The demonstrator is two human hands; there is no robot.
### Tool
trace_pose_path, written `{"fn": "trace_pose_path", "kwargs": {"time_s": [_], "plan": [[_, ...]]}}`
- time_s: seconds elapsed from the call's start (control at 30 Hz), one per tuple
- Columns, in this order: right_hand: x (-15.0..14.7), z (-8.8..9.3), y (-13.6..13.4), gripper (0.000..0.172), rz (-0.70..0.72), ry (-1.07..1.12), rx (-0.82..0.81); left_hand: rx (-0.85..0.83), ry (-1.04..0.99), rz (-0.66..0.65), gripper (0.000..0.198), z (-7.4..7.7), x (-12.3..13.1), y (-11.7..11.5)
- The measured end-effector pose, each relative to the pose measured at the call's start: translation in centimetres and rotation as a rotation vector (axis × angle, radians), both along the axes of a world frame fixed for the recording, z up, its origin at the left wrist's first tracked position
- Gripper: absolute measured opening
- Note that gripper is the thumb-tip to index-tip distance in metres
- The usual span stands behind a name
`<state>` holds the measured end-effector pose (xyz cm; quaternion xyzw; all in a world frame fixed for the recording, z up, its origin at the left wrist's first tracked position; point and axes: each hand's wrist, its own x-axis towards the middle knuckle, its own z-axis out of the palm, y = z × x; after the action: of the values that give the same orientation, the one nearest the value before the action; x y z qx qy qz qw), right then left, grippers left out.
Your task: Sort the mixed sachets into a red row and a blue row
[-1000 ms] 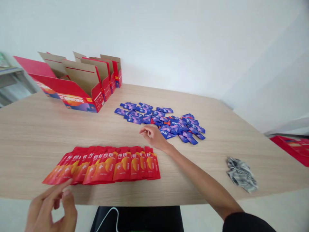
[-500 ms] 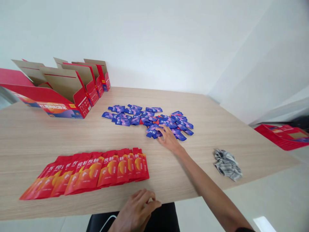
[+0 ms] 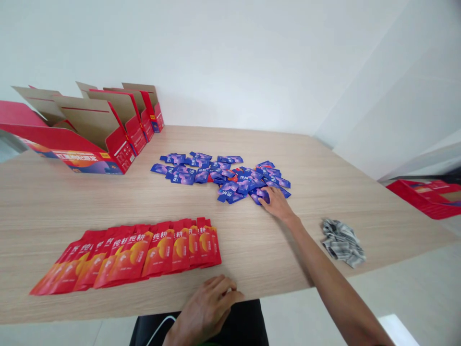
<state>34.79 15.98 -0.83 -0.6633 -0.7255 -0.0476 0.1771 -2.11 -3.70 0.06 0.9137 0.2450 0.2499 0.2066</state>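
Note:
My right hand (image 3: 277,203) reaches over the right part of a loose pile of blue sachets (image 3: 182,178). Its thumb and fingers are apart, with the fingertips touching a blue sachet (image 3: 256,196) at the near edge. Bits of red show between the blue sachets. My left hand (image 3: 212,305) rests at the table's front edge, fingers loosely bent, thumb held out, nothing visible in it. To its left lies an overlapping row of red sachets (image 3: 158,252) with yellow-orange fruit prints, fanned along the front of the table.
Open red cartons (image 3: 97,161) with raised flaps stand at the back left. A crumpled checked cloth (image 3: 344,242) lies on the right of the wooden table (image 3: 266,262). Beyond the right edge is another red box (image 3: 428,197). A white wall rises behind.
My right hand has moved right across the pile, from a sachet near its middle to one further right. My left hand has barely moved. The view has shifted slightly.

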Motion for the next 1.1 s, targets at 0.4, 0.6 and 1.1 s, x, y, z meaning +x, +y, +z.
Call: {"fn": "trace_pose_path", "kwargs": {"time_s": [0.4, 0.6, 1.1], "plan": [[-1.3, 3.0, 0.8, 0.048, -0.049, -0.039, -0.241, -0.032, -0.001, 0.003, 0.048, -0.1, 0.5, 0.3], [-3.7, 4.6, -4.7, 0.057, -0.133, -0.119, -0.176, -0.015, 0.003, 0.008, 0.045, -0.5, 0.5, 0.2], [-18.7, -1.6, -17.2, 0.054, -0.285, 0.147, 0.175, -0.059, -0.081, 0.119, 0.047, -0.7, 0.6, 0.0]]}}
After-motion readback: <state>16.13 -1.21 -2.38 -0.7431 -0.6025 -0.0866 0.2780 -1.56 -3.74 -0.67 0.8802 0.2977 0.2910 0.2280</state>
